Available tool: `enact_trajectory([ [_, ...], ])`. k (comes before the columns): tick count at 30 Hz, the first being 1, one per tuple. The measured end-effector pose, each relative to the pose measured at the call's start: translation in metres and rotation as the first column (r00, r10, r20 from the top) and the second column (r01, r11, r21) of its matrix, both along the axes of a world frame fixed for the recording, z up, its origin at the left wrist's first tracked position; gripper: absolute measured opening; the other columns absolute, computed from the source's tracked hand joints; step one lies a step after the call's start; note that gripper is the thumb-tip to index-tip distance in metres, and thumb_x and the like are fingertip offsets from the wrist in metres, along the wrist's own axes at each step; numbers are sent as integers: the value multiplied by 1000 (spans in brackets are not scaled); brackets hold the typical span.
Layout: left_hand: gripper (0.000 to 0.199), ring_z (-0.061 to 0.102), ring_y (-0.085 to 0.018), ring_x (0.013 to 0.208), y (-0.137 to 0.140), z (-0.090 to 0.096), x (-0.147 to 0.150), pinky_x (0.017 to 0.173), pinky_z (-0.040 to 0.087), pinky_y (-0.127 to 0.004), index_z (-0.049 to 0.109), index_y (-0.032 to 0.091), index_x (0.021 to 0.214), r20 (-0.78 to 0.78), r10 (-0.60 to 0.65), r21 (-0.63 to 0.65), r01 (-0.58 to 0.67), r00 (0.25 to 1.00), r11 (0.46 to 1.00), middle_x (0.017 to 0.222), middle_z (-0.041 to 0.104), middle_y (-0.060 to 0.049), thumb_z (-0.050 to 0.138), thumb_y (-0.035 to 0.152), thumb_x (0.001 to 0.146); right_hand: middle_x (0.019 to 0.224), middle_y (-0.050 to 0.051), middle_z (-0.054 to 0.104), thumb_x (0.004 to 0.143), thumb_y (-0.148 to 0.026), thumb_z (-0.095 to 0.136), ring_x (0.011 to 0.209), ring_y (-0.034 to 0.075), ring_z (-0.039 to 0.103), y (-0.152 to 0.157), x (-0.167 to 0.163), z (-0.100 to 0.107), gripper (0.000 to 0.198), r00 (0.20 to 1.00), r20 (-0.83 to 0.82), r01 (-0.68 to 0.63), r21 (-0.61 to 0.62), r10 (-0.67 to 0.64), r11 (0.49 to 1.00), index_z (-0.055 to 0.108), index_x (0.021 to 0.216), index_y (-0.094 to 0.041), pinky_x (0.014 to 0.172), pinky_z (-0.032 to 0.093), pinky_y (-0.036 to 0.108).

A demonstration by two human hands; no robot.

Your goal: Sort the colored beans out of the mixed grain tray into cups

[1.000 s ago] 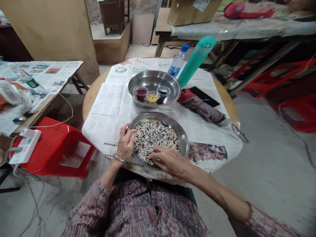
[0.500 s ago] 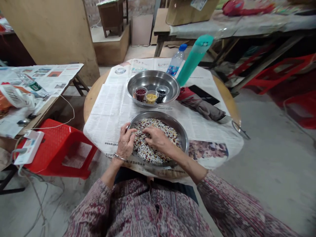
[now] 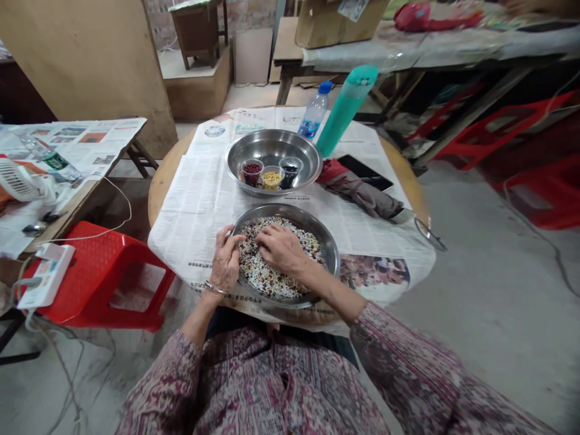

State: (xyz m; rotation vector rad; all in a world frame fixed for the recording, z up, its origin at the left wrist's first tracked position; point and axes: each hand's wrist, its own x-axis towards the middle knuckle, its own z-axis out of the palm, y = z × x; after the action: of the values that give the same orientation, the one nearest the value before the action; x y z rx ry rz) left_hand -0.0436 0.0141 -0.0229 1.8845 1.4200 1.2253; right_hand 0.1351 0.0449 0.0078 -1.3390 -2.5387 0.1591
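A steel basin [image 3: 334,266] holds a mix of white grains with red, yellow and dark beans [image 3: 276,277]. My left hand [image 3: 225,261] grips its left rim, with the thumb reaching over the inside. Over the mix, my right hand [image 3: 281,248] is bent down with its fingers drawn together; the tips touch the grains, and what they pinch is hidden. Behind stands a second steel basin [image 3: 274,140] with three clear cups in it: a cup of red beans [image 3: 252,172], a cup of yellow beans [image 3: 271,179] and a cup of black beans [image 3: 290,171].
Newspaper [image 3: 190,205] covers the round table. At its back are a plastic bottle [image 3: 313,112] and a tilted green bottle [image 3: 347,112]. A folded umbrella [image 3: 362,194] and a dark phone or tablet [image 3: 366,173] lie right. A red stool [image 3: 104,266] with a power strip [image 3: 48,277] stands left.
My right hand has shifted slightly within the basin, its fingers now more bunched over the mix. My left hand stays at the rim. The whole view has swung a little.
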Motion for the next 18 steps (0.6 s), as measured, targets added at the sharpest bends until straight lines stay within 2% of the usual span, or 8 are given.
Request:
enact_trajectory([
  [4,36,42,-21,134,0,-2,1,119,33,-43,64,23,105,16,3,3,-3,1000,1000,139,43,-7,41,4,84,100,11,66,87,-16,51,98,26,52,-3,46,9,16,978,160,143,-39,-135,989,66,88,-18,79,42,36],
  [6,36,43,-21,132,0,-2,1,118,34,-43,64,22,104,23,5,-2,-5,1000,1000,140,42,-7,41,4,84,102,11,65,89,-24,53,97,26,54,-14,65,14,14,975,175,153,-86,-136,985,66,90,-19,79,44,36],
  [9,35,44,-21,132,-1,-2,0,118,35,-42,65,22,103,19,12,-9,-12,1000,1000,140,43,-6,41,5,84,107,11,63,85,-35,64,97,27,56,-35,79,15,22,989,133,90,-173,-68,981,64,101,-20,79,47,37],
  [13,35,43,-20,132,-1,-2,0,117,35,-41,66,22,102,13,14,-7,-14,1000,1000,140,43,-6,41,5,84,105,9,63,81,-17,60,94,21,59,-50,65,2,24,997,-61,22,-227,-37,974,63,105,-19,82,48,34],
  [15,35,43,-21,132,0,-2,0,117,35,-42,66,22,102,12,14,1,-14,1000,1000,140,43,-6,41,5,84,97,6,65,77,-7,55,88,18,60,-47,48,-5,26,981,-181,14,-257,-63,966,65,98,-20,81,47,31],
  [18,35,44,-21,131,0,-2,0,117,36,-42,66,22,102,8,14,2,-14,1000,1000,140,43,-6,41,5,84,84,2,68,72,-3,53,81,16,61,-38,19,-6,26,933,-342,-8,-330,-112,944,66,87,-19,77,46,29],
])
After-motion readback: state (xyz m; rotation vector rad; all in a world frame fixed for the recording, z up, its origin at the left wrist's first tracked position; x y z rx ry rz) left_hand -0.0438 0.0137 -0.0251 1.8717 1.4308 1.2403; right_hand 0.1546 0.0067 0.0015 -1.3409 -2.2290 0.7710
